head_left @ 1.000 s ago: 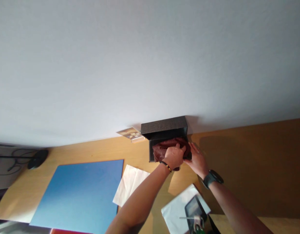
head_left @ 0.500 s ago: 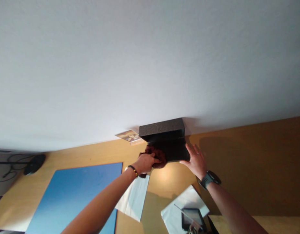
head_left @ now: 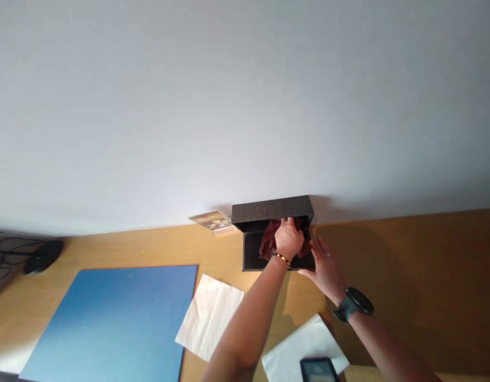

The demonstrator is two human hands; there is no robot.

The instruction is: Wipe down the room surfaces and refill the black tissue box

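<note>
A dark box [head_left: 272,209] stands against the wall at the back of the wooden desk, its front side open. Inside its right half, my left hand [head_left: 289,240] is closed on a dark red cloth [head_left: 268,240], pressing it toward the upper inner part. Parts of the cloth show on both sides of the hand. My right hand [head_left: 325,269] rests at the box's right front corner, fingers apart, with the thumb near the front edge and the other fingers along the right side.
Left of the box, a small picture card [head_left: 213,220] leans by the wall. A blue mat [head_left: 113,323] and a white napkin [head_left: 209,317] lie to the left. A second napkin [head_left: 287,353] with a dark device [head_left: 318,370] is nearest me. A black round base [head_left: 44,257] stands far left.
My left hand has moved right and further into the box with the cloth, uncovering the box's left part and the napkin. My right hand stays at the box's right corner.
</note>
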